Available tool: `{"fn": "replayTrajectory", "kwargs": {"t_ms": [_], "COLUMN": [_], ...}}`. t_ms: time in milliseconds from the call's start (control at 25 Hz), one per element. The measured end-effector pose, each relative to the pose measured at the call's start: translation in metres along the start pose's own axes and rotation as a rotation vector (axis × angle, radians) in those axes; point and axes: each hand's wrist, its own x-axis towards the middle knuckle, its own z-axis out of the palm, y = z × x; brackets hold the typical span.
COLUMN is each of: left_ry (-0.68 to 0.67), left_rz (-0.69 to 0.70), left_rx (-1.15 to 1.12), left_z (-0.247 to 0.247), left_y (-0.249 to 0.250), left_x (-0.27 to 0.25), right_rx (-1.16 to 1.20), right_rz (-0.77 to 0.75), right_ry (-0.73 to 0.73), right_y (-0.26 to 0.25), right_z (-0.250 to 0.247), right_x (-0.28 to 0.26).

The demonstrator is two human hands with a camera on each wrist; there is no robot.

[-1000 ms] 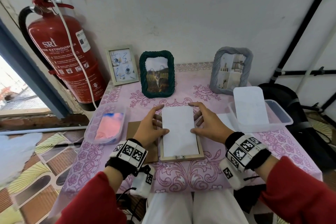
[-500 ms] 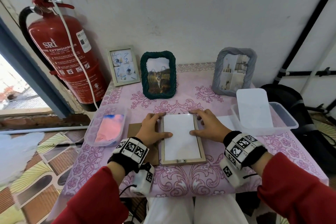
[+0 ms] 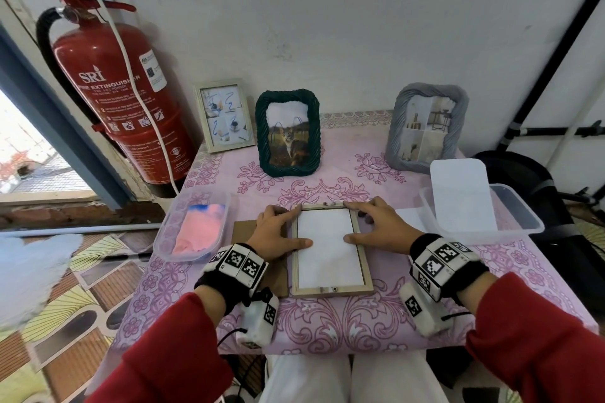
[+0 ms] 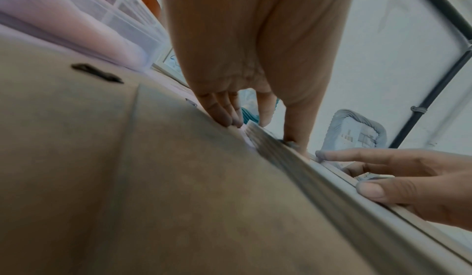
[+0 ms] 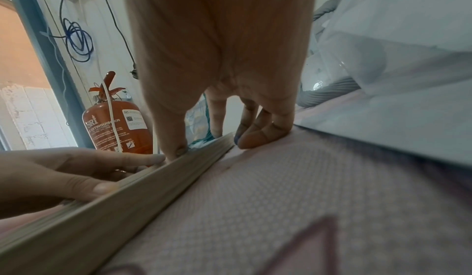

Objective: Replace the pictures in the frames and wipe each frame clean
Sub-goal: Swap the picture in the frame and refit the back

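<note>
A light wooden frame (image 3: 331, 290) lies face down on the pink tablecloth, with a white picture sheet (image 3: 329, 252) lying flat inside it. My left hand (image 3: 288, 227) rests at the frame's left side, its thumb on the sheet and its forefinger at the top left corner. My right hand (image 3: 363, 222) mirrors it on the right side. Both hands press with straight fingers. A brown backing board (image 3: 244, 231) lies under my left hand. In the left wrist view my left hand's fingers (image 4: 222, 115) touch the board (image 4: 178, 178) beside the frame edge (image 4: 293, 158).
Three frames stand at the back: a small pale one (image 3: 224, 114), a green one (image 3: 288, 132) and a grey one (image 3: 425, 127). A tub with a pink cloth (image 3: 193, 229) sits left, a clear tub (image 3: 510, 216) with a white lid right. A fire extinguisher (image 3: 121, 101) hangs at left.
The white sheet, held tilted over the frame a second ago, now lies flat inside it. Both hands have come down and spread along the frame's sides.
</note>
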Motion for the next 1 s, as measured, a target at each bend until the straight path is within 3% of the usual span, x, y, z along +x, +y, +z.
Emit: {"fn": "replayTrajectory", "kwargs": {"t_ms": [240,400,560,760,1000], "left_ry": [-0.008,0.053,0.169,0.087,0.212], "left_rz": [-0.002,0.056,0.032,-0.147,-0.200], "left_rx": [-0.075,-0.282,-0.122,0.048,0.000], "left_z": [-0.005,-0.009,-0.018,-0.014,0.001], "left_y": [0.001,0.000,-0.014,-0.023,-0.025], "left_x": [-0.005,-0.017,-0.036,-0.053,-0.063], "right_rx": [0.084,0.090,0.079,0.102,0.141], "right_rz": [-0.007,-0.005,-0.016,-0.014,-0.026], "right_ry": [-0.044,-0.067,-0.063,-0.065,-0.123], "right_y": [-0.001,0.001,0.003,0.006,0.009], "right_z": [-0.007,-0.008,-0.007,-0.008,-0.010], "right_x": [-0.002,-0.004,-0.004,-0.004,-0.009]}}
